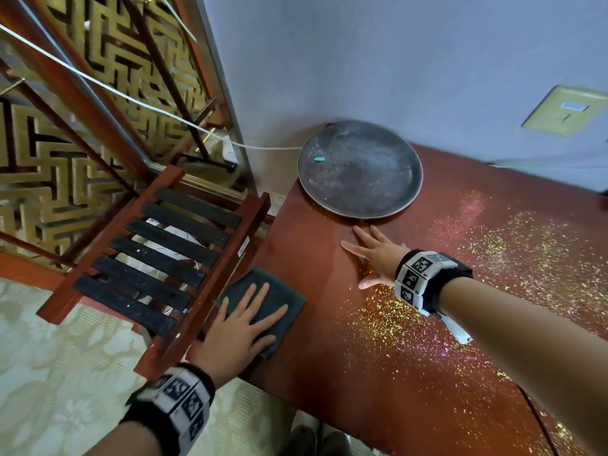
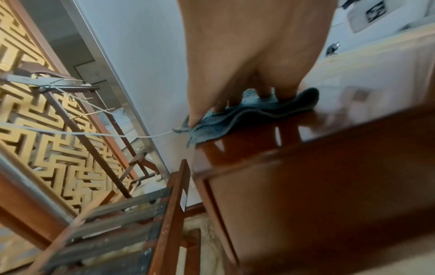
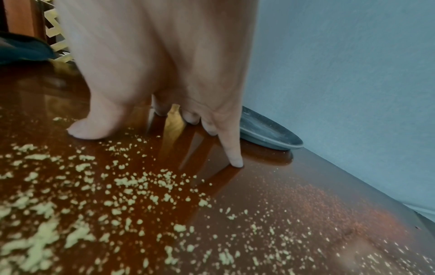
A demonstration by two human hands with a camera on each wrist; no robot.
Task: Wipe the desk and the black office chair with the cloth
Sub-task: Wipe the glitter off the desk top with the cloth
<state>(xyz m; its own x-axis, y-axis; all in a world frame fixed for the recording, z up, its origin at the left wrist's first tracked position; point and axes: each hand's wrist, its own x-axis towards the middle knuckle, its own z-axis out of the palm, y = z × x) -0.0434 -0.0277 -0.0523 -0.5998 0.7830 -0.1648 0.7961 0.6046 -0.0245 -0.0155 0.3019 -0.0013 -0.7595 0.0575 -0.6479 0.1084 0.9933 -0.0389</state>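
A dark grey-green cloth (image 1: pixel 263 304) lies flat at the left edge of the glossy red-brown bench (image 1: pixel 378 373), crumb-strewn rightward.

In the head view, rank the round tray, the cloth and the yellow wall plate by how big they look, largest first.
1. Round tray, clearly the largest.
2. Cloth, partly covered by the left hand, so its full extent is unsure.
3. Yellow wall plate, cut off by the frame edge; it looks close to the cloth, so that order is unsure.
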